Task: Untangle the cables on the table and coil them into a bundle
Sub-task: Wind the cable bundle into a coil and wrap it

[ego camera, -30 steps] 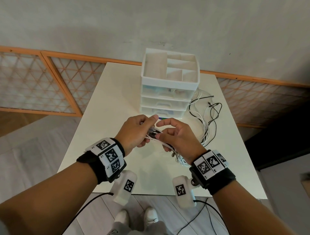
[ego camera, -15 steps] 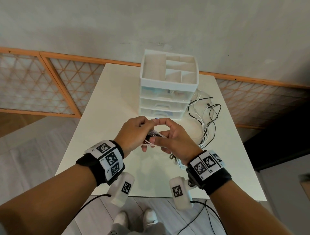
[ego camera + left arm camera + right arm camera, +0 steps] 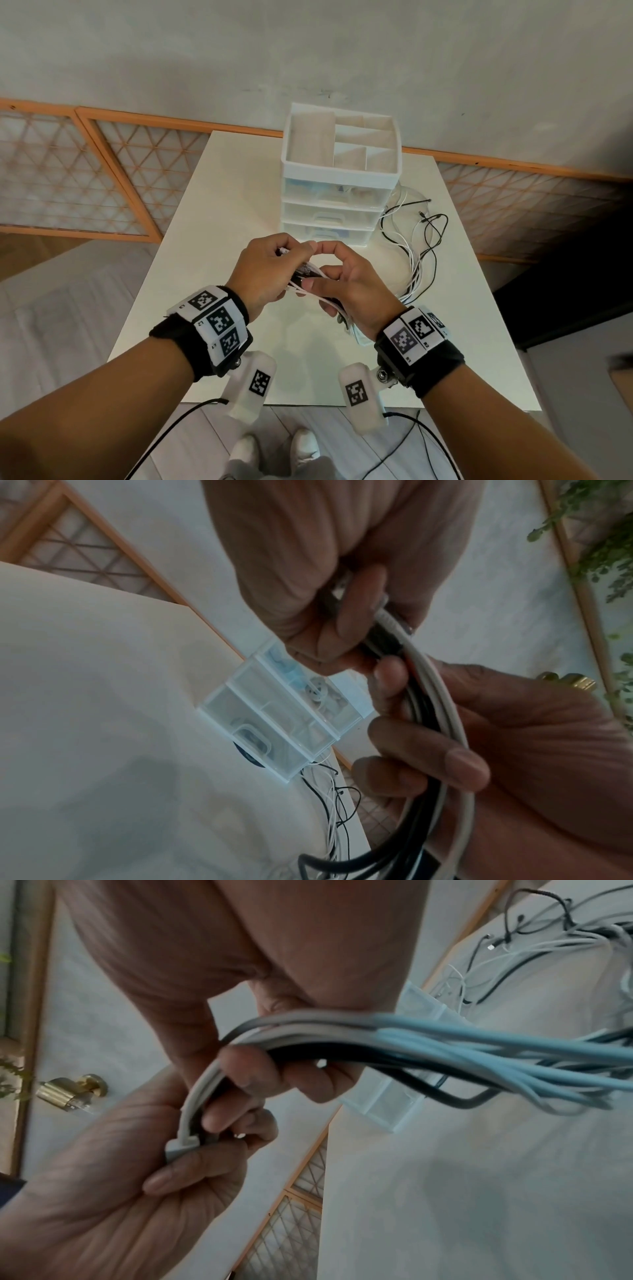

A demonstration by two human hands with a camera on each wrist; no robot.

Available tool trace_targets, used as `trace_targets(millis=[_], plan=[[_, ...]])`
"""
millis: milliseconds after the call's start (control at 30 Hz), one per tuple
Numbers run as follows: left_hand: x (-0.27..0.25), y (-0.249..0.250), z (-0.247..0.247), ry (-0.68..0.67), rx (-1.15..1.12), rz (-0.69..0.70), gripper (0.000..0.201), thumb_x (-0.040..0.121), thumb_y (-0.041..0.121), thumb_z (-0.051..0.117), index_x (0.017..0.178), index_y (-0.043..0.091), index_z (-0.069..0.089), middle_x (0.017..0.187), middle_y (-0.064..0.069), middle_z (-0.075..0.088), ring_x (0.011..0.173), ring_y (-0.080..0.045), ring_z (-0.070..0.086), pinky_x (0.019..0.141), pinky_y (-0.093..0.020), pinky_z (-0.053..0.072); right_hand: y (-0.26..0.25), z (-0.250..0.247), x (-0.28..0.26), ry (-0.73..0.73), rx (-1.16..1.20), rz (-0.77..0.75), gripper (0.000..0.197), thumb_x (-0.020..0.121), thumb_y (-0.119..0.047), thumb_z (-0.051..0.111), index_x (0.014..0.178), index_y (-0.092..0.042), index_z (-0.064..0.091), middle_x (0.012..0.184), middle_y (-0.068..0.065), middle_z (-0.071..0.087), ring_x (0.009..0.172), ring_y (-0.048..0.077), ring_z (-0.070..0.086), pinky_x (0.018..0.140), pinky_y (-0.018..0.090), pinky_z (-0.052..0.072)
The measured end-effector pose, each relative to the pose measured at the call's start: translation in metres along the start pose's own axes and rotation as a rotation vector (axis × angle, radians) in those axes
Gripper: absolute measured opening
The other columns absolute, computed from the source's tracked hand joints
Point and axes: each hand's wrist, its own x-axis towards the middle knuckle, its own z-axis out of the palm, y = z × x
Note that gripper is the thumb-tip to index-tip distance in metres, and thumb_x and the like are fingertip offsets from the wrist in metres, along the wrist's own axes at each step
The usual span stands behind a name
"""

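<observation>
A bunch of white and black cables (image 3: 310, 274) is held above the white table (image 3: 212, 260), in front of the drawer unit. My left hand (image 3: 270, 270) pinches the connector ends (image 3: 383, 615) of the bunch. My right hand (image 3: 346, 284) curls round the strands (image 3: 445, 723) just beside it, fingertips meeting the left hand's. From the right hand (image 3: 325, 947) the cables (image 3: 428, 1045) run down to a loose tangle (image 3: 421, 253) lying on the table at the right. The left hand (image 3: 120, 1191) shows a white plug at its thumb.
A white plastic drawer unit (image 3: 339, 192) with an open divided top stands at the table's far middle, next to the loose tangle. Wooden lattice panels (image 3: 68, 178) line the wall behind. The table's near edge (image 3: 308, 404) is below my wrists.
My hands have closed in on each other, the right one shifting left until its index finger meets the left fingertips. The cables stay gripped in both.
</observation>
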Motion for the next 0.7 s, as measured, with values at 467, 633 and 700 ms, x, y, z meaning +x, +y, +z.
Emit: trace_targets(millis=[467, 633, 700], plan=[[0.004, -0.005, -0.002, 0.070, -0.012, -0.040, 0.014, 0.078, 0.017, 0.068, 0.068, 0.009, 0.062, 0.059, -0.007, 0.056, 0.044, -0.018, 0.045, 0.039, -0.019, 0.029, -0.002, 0.002, 0.000, -0.035, -0.175, 0.027, 0.045, 0.089, -0.014, 0.074, 0.129, -0.018, 0.053, 0.080, 0.022, 0.071, 0.047, 0.014, 0.042, 0.046, 0.024, 0.035], [-0.001, -0.006, -0.010, -0.077, 0.000, -0.059, 0.017, 0.090, 0.009, 0.057, 0.085, -0.006, 0.065, 0.065, -0.013, 0.055, 0.047, -0.017, 0.045, 0.039, -0.023, 0.035, 0.005, -0.006, -0.002, 0.078, -0.334, -0.045, 0.035, 0.090, -0.016, 0.074, 0.123, -0.015, 0.067, 0.066, 0.003, 0.068, 0.040, 0.002, 0.046, 0.044, 0.009, 0.034], [-0.001, -0.006, -0.017, -0.176, 0.054, -0.123, 0.026, 0.094, 0.015, 0.053, 0.094, -0.008, 0.065, 0.071, -0.017, 0.056, 0.053, -0.020, 0.049, 0.045, -0.027, 0.044, 0.006, -0.006, -0.001, 0.112, -0.345, -0.072, 0.021, 0.088, -0.014, 0.075, 0.108, -0.009, 0.072, 0.066, 0.003, 0.067, 0.041, 0.000, 0.048, 0.044, 0.008, 0.033]])
